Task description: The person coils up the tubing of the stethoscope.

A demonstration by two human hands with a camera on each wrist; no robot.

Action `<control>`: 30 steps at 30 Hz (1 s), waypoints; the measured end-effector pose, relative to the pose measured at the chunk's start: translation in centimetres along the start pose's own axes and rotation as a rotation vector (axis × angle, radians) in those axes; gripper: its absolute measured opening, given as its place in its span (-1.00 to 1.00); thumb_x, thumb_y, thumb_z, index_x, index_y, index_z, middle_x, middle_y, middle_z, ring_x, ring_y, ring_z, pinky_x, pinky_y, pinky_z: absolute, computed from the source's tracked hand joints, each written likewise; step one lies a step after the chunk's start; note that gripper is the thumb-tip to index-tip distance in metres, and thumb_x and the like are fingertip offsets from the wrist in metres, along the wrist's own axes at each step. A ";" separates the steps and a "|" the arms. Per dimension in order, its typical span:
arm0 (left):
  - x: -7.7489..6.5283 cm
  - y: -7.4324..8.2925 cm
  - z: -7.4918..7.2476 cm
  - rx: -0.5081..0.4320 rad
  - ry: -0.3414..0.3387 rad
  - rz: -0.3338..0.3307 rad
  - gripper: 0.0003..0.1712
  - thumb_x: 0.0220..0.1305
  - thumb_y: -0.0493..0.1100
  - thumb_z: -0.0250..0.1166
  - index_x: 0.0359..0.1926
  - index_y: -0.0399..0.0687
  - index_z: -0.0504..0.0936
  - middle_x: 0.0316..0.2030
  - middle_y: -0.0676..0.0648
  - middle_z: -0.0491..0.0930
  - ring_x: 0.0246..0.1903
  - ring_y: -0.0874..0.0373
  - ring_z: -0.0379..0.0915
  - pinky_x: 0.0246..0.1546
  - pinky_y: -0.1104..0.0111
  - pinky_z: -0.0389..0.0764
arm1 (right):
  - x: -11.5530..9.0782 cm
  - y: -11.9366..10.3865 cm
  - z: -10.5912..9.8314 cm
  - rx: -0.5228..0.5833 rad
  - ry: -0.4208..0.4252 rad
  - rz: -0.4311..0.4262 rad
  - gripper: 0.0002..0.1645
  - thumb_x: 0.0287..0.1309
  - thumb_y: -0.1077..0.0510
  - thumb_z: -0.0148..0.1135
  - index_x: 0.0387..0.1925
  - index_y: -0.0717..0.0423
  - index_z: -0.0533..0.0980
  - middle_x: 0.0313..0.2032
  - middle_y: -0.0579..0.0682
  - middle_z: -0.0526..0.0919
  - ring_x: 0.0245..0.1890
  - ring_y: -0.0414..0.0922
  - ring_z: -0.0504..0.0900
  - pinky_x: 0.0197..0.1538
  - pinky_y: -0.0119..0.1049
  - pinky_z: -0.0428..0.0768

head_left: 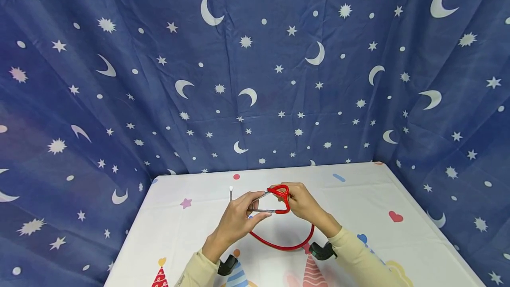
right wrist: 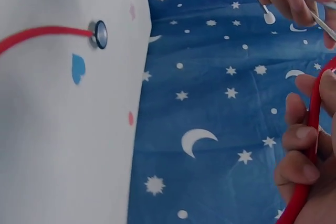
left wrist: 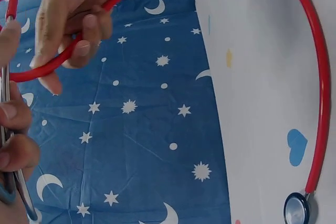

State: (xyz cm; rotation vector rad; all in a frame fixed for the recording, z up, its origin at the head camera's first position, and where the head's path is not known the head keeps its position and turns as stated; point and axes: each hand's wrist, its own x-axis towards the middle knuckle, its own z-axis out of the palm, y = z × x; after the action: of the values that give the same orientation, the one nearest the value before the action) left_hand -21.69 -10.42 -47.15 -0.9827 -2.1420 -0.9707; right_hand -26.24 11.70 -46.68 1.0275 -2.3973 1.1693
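Observation:
Both hands hold a stethoscope with red tubing [head_left: 284, 248] above the white table. My left hand [head_left: 239, 217] grips its metal ear tubes [head_left: 263, 210], thumb and fingers on either side of them. One white ear tip [head_left: 231, 188] sticks up beyond that hand. My right hand [head_left: 304, 203] has its fingers curled round the red tubing near the fork, seen closely in the right wrist view [right wrist: 312, 129]. From there the tubing hangs in a loop toward the tabletop. The round chest piece [left wrist: 296, 211] shows at the tube's far end in both wrist views.
A white tablecloth [head_left: 191, 234] printed with hearts, stars and party hats covers the table. Behind and beside it hangs a blue curtain [head_left: 255, 79] with moons and stars. Dark camera mounts [head_left: 322, 250] sit at both wrists.

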 end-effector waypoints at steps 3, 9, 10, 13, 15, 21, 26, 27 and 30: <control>0.1 -0.3 0.2 -0.064 0.029 -0.044 -0.39 -0.01 -0.17 0.54 0.09 -0.23 0.57 -0.45 0.06 0.46 -0.55 0.36 0.25 -0.55 0.69 0.31 | -0.4 0.0 0.7 0.015 -0.018 0.057 -0.85 0.28 0.17 0.24 -0.24 0.11 0.70 -0.40 -0.05 0.73 -0.45 -0.28 0.57 -0.35 -0.41 0.60; 0.1 -1.2 -0.1 -0.128 0.021 -0.116 -0.43 0.12 -0.24 0.45 0.16 -0.25 0.52 -0.41 0.04 0.50 -0.50 0.40 0.33 -0.53 0.62 0.46 | -1.5 0.1 1.3 0.012 -0.066 0.129 -0.82 0.32 0.20 0.20 -0.13 0.10 0.67 -0.50 -0.14 0.63 -0.53 -0.36 0.41 -0.46 -0.47 0.47; 0.1 -1.4 -0.2 -0.129 0.022 -0.123 -0.44 0.14 -0.25 0.44 0.16 -0.26 0.52 -0.41 0.04 0.52 -0.49 0.41 0.35 -0.52 0.61 0.48 | -1.7 0.1 1.3 0.005 -0.071 0.141 -0.84 0.32 0.19 0.20 -0.16 0.07 0.66 -0.54 -0.17 0.58 -0.55 -0.36 0.38 -0.48 -0.47 0.44; 0.0 -1.8 -0.6 -0.126 0.035 -0.152 -0.46 0.15 -0.28 0.43 0.17 -0.25 0.52 -0.40 0.03 0.55 -0.49 0.41 0.41 -0.50 0.59 0.52 | -2.3 0.1 1.4 -0.008 -0.085 0.163 -0.86 0.33 0.12 0.20 -0.19 0.00 0.66 -0.53 -0.22 0.54 -0.54 -0.38 0.39 -0.46 -0.48 0.47; 0.0 -2.0 -0.8 -0.117 0.046 -0.185 -0.46 0.14 -0.28 0.43 0.16 -0.25 0.54 -0.40 0.04 0.57 -0.49 0.41 0.43 -0.49 0.58 0.54 | -2.7 0.2 1.4 -0.009 -0.095 0.172 -0.78 0.34 0.05 0.19 -0.10 0.01 0.66 -0.49 -0.22 0.57 -0.52 -0.37 0.42 -0.45 -0.47 0.49; 0.0 -2.4 -0.8 -0.052 0.124 -0.240 -0.47 0.09 -0.26 0.47 0.11 -0.24 0.59 -0.45 0.02 0.59 -0.54 0.39 0.37 -0.58 0.59 0.45 | -3.4 0.0 1.8 0.013 -0.122 0.143 -0.70 0.33 0.00 0.19 -0.02 0.00 0.66 -0.41 -0.22 0.63 -0.52 -0.40 0.40 -0.49 -0.49 0.47; -0.2 -2.5 -0.6 0.052 0.139 -0.260 -0.46 0.06 -0.27 0.49 0.11 -0.22 0.61 -0.47 0.03 0.58 -0.57 0.40 0.33 -0.59 0.60 0.40 | -3.7 -0.6 1.8 -0.002 -0.105 0.096 -0.74 0.29 0.05 0.24 -0.05 0.00 0.67 -0.47 -0.21 0.61 -0.55 -0.43 0.35 -0.52 -0.51 0.43; -0.2 -2.5 -0.6 0.066 0.138 -0.268 -0.46 0.06 -0.27 0.49 0.11 -0.22 0.61 -0.47 0.04 0.58 -0.57 0.40 0.33 -0.58 0.60 0.40 | -3.8 -0.8 1.8 -0.009 -0.098 0.092 -0.76 0.29 0.06 0.25 -0.06 -0.01 0.68 -0.48 -0.22 0.59 -0.56 -0.43 0.33 -0.53 -0.52 0.41; -0.4 -2.5 -0.4 0.097 0.135 -0.284 -0.46 0.07 -0.27 0.48 0.12 -0.20 0.61 -0.46 0.04 0.58 -0.57 0.41 0.33 -0.59 0.59 0.40 | -3.9 -1.2 1.7 -0.023 -0.084 0.077 -0.79 0.27 0.11 0.27 -0.09 0.00 0.68 -0.50 -0.25 0.56 -0.57 -0.44 0.31 -0.55 -0.54 0.39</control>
State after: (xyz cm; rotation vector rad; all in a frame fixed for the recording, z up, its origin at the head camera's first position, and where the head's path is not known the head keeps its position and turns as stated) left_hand -23.41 -12.08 -48.17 -0.5589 -2.2282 -1.0227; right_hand -22.54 11.71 -49.16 1.0039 -2.5301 1.1428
